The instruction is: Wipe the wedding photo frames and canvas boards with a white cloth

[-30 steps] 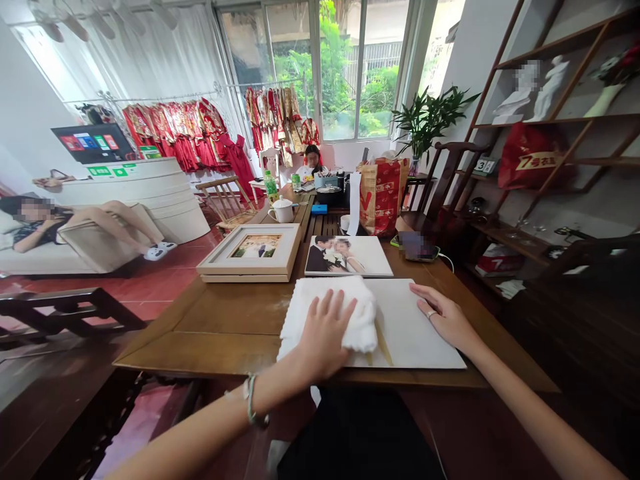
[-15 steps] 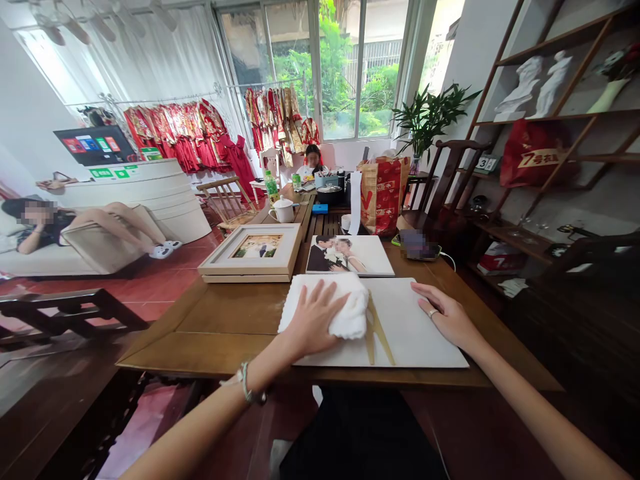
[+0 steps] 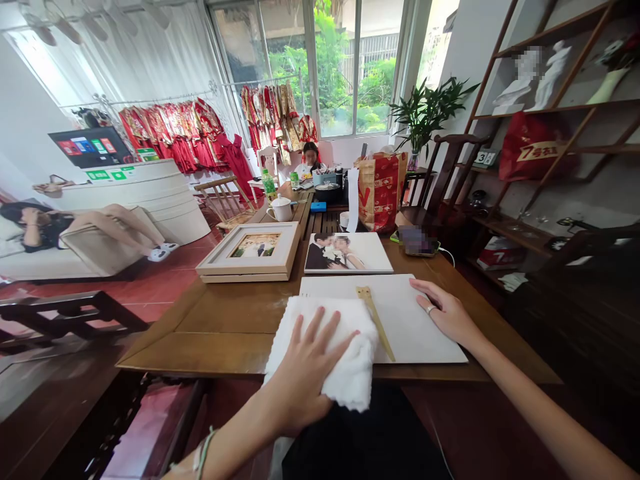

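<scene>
My left hand (image 3: 311, 363) lies flat with spread fingers on a white towel (image 3: 350, 380). The towel rests over the near left part of a flat white panel (image 3: 415, 320) and hangs past the table's front edge. A narrow gold shape (image 3: 376, 323) runs slantwise on the panel, partly hidden by the towel. Stretched fingers of my right hand (image 3: 443, 310) rest on the panel's right side; a ring is on one finger. Just beyond the panel lies a wedding photo print (image 3: 347, 253) of a couple.
Stacked picture frames (image 3: 250, 252) lie at the left of the wooden table (image 3: 210, 333). Farther back are a white teapot (image 3: 281, 209), a paper bag (image 3: 380, 193) and a phone (image 3: 420, 241) with a cable. One person sits beyond the table; another lies on a sofa (image 3: 95, 260).
My left hand has slid the towel toward me, over the panel's near edge, uncovering the panel's far left part. My right hand stays in place.
</scene>
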Demonstrator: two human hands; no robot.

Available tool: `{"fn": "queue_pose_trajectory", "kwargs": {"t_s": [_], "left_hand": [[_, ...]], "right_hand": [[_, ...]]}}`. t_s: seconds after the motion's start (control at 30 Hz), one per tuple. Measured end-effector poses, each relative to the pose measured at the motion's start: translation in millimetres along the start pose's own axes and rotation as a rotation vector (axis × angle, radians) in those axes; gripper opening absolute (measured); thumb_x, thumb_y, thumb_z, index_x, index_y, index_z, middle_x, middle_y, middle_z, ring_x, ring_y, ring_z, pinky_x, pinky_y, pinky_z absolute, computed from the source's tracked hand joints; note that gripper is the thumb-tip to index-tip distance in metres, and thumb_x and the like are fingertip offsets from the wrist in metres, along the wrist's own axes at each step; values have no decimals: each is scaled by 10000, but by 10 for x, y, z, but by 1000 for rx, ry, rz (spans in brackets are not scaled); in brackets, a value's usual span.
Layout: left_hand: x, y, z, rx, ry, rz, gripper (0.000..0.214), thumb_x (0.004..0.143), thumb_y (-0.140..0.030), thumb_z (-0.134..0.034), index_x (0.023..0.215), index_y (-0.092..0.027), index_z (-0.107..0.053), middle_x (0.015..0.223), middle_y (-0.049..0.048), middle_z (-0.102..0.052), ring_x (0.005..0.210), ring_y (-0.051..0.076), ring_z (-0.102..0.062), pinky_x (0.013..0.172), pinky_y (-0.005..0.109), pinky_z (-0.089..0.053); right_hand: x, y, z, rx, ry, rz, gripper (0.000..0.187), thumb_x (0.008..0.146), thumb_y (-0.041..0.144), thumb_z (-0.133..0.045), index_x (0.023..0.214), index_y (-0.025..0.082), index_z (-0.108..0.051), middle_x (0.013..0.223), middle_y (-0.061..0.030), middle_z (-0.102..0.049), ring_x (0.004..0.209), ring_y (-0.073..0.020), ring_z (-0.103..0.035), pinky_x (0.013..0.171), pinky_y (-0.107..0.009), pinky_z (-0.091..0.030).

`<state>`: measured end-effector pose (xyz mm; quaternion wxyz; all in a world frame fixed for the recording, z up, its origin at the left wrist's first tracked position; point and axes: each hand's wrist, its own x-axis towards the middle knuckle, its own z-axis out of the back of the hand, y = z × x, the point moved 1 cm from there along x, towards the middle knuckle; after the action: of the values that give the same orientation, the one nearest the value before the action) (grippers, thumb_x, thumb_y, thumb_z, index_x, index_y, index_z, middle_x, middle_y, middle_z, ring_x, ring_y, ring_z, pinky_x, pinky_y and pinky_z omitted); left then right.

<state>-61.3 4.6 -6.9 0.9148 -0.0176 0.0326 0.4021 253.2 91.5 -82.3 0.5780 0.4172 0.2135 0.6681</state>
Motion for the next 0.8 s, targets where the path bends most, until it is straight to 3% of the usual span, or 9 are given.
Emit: {"fn": "queue_pose_trajectory", "kwargs": {"t_s": [0.13,0.33,0.43,0.6,0.8], "left_hand": [[-21,49,28,-5,16,5,985,539,-159,-538,1422,-300,-126,1510,56,-37,1347,343,51,1040,592,-41],[533,484,53,30,-43,75,743,710,-269,-534,1396,-217,-254,1486,124,-148,1342,371,-59,1023,603,-128],[763,577,85,47,-13,105,683,747,-243,-493,1390,-181,-271,1480,138,-163,1337,381,-66,1011,619,-140],[763,369,119,59,49,89,709,744,-228,-488,1404,-162,-235,1483,166,-125,1332,402,-17,1006,635,-106],[223,-97,64,11,86,28,991,594,-197,-570,1438,-235,-53,1501,134,15,1313,412,118,996,658,-9]], "right_hand": [[3,-5,1,-15,-5,-4,392,814,311,-487,1199,253,-530,1284,-54,-553,1180,-246,-509,1013,-447,-381],[-9,36,16,3,3,-8,388,821,311,-484,1200,246,-529,1287,-57,-550,1193,-241,-497,1023,-439,-376],[-13,36,19,11,-1,0,385,819,318,-492,1198,260,-534,1287,-51,-550,1193,-247,-497,1022,-449,-376],[-17,51,16,11,-3,-17,386,815,321,-495,1195,261,-535,1288,-49,-549,1188,-249,-502,1019,-445,-377],[-15,58,1,-9,-6,7,389,820,304,-478,1201,241,-528,1284,-57,-551,1186,-236,-501,1018,-430,-376]]}}
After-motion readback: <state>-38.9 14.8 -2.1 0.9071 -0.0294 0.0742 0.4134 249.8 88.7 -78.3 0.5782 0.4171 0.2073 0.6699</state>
